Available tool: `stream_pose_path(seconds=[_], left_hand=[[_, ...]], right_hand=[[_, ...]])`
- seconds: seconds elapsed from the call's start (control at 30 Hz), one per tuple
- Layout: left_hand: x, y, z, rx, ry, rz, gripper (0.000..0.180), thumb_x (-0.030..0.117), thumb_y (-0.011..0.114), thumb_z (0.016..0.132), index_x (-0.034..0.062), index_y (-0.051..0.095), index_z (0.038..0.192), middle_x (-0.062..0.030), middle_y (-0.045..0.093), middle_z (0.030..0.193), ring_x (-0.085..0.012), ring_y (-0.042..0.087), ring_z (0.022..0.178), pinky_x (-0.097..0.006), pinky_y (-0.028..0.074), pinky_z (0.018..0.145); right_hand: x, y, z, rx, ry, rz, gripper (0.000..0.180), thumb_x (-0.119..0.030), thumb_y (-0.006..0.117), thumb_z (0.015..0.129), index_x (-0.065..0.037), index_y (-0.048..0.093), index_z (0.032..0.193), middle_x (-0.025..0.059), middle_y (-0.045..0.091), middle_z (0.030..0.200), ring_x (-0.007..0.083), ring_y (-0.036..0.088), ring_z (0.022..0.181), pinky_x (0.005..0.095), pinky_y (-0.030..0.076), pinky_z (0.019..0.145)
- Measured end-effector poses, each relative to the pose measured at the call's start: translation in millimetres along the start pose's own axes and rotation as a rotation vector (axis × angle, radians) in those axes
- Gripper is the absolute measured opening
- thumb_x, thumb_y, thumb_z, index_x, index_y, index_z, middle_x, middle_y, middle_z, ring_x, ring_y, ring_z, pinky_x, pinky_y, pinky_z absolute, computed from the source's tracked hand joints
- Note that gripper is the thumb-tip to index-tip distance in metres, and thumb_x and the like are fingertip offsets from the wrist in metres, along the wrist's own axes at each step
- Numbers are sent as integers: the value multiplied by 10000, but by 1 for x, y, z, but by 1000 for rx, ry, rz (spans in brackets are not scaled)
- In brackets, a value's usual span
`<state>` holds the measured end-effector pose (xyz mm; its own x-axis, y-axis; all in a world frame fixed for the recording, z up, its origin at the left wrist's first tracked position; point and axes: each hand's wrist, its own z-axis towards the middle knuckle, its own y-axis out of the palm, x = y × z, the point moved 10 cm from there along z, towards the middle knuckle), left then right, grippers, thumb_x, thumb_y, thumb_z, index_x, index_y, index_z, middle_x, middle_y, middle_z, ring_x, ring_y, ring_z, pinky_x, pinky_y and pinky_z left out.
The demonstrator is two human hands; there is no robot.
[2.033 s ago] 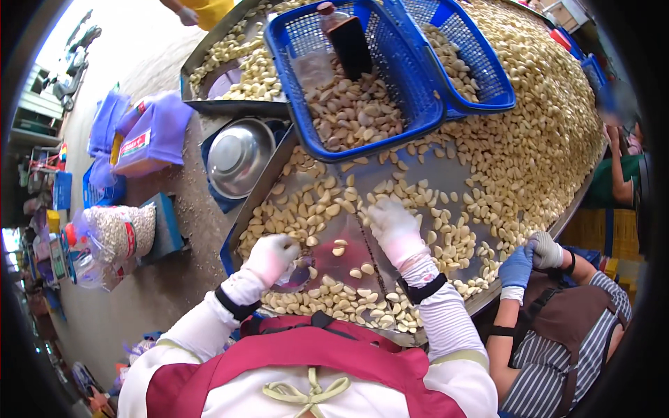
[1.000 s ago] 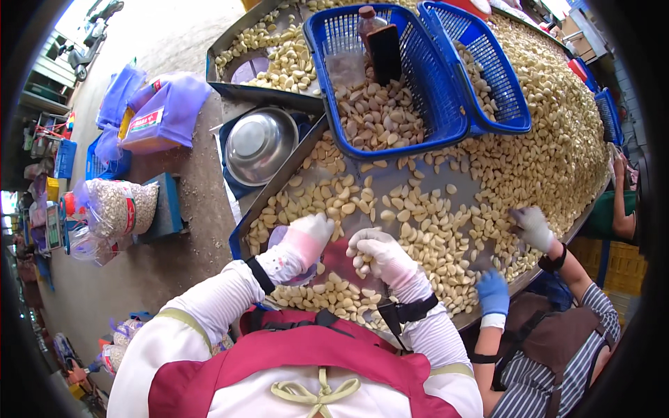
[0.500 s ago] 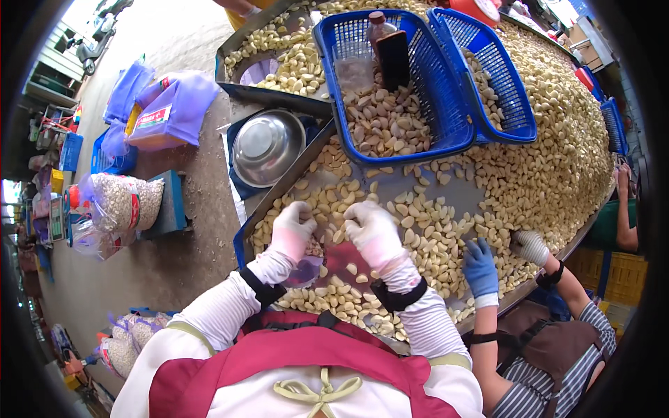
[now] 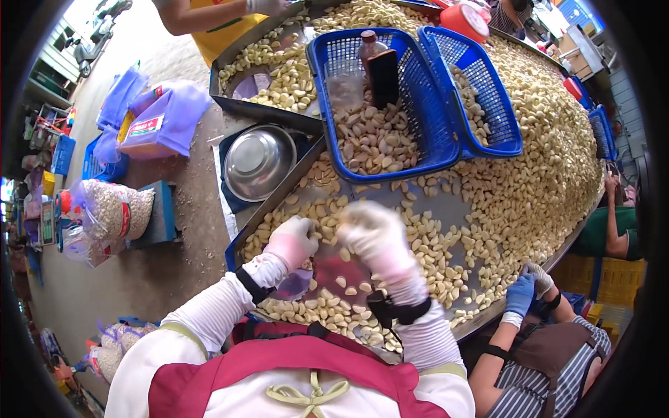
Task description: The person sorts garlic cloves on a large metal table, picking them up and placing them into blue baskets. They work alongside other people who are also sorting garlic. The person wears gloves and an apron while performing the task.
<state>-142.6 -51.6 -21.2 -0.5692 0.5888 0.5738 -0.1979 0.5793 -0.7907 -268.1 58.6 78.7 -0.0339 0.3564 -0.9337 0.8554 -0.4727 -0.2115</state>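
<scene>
Both my hands wear white gloves with pinkish stains and are held over a metal sorting table (image 4: 449,209) strewn with peeled garlic cloves (image 4: 435,254). My left hand (image 4: 293,242) is closed, its fingertips pressed together above the cloves; whatever they hold is hidden. Beside it, to the right, my right hand (image 4: 375,235) is smeared by motion, so its fingers cannot be made out. Just below my left hand is an opening with a purple lining (image 4: 295,284) in the table. Several loose cloves lie on the reddish, shiny patch of metal between my wrists.
Ahead stands a blue basket (image 4: 446,167) holding cloves, a bottle (image 4: 369,47) and a phone (image 4: 383,78); another blue basket (image 4: 512,118) adjoins it. A steel bowl (image 4: 259,161) sits left. A co-worker's blue glove (image 4: 520,295) is at the right edge; another person's arm (image 4: 202,15) shows far left.
My right hand has gone from sharp to blurred, while my left stays closed nearby. The co-worker's hands have drawn back from the cloves and come together. The whole view has shifted slightly.
</scene>
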Motion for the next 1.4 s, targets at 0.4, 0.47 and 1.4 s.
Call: stream_pose_path(seconds=[0.4,0.47,1.4], left_hand=[[38,-45,11,184,80,38,573,256,762,808,65,579,1317,-210,542,1303,-383,520,1207,-467,440,1023],[12,-13,19,-3,21,227,793,447,769,766,102,493,1425,-238,433,1440,-457,412,1296,-551,372,1066],[26,28,33,-277,65,341,905,574,684,808,209,344,1563,-174,209,1645,-445,139,1513,-669,138,1162]], right_hand=[[-145,-153,-15,697,-734,-479,100,-38,685,935,21,615,977,111,645,877,184,602,730,311,535,699],[-147,-207,1,986,-634,-1020,633,-260,824,842,-4,541,1347,182,630,1168,292,620,1073,406,522,946],[11,-60,207,-788,439,-1736,491,-416,803,809,-7,747,1075,109,767,1006,247,739,885,386,593,774]])
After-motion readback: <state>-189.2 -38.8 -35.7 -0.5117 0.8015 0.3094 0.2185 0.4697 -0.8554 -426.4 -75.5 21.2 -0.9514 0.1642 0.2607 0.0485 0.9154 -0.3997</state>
